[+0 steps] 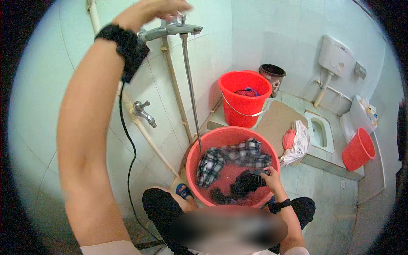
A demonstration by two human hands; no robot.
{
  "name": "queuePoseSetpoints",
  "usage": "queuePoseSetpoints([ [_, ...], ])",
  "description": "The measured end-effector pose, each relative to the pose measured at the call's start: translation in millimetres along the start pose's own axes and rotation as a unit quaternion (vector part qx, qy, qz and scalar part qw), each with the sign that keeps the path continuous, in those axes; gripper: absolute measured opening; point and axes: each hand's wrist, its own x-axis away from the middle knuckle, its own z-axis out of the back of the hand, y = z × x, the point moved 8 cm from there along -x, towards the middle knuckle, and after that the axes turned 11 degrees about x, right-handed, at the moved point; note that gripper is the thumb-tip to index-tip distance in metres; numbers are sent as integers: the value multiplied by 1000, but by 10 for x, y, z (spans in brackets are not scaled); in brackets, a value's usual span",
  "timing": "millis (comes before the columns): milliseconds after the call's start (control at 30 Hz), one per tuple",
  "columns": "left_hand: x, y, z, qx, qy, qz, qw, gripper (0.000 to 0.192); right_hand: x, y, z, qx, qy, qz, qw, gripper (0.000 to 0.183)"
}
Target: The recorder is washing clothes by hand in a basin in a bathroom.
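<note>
My left hand [170,9] is raised at the top, at the lever of a chrome wall mixer tap [172,29]; blur hides whether its fingers grip it. A metal shower hose [189,79] hangs from the tap into a large red plastic basin [234,129]. Over the basin's right side, my right hand [271,178] pinches a dark cloth garment [248,183], part of which lies in the water. Black-and-white plaid fabric [210,164] lies wet in the basin beside it.
Behind the basin stand a red bucket [244,110] holding cloth and a dark bin [272,75]. White cloth [298,143] and a pinkish-red cloth [288,139] lie near a squat toilet [318,132]. A smaller red bucket [357,151] is at right. A lower tap [145,114] juts from the left wall.
</note>
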Motion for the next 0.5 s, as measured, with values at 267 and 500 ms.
queuePoseSetpoints([
  [267, 207, 240, 244, -33, 82, -70, 994, 41, 1, 105, 0, -54, -2, 21, 998, 27],
  [500, 302, 296, 100, 54, 51, -99, 992, 36, 109, -9, -31, -54, -9, 6, 998, 26],
])
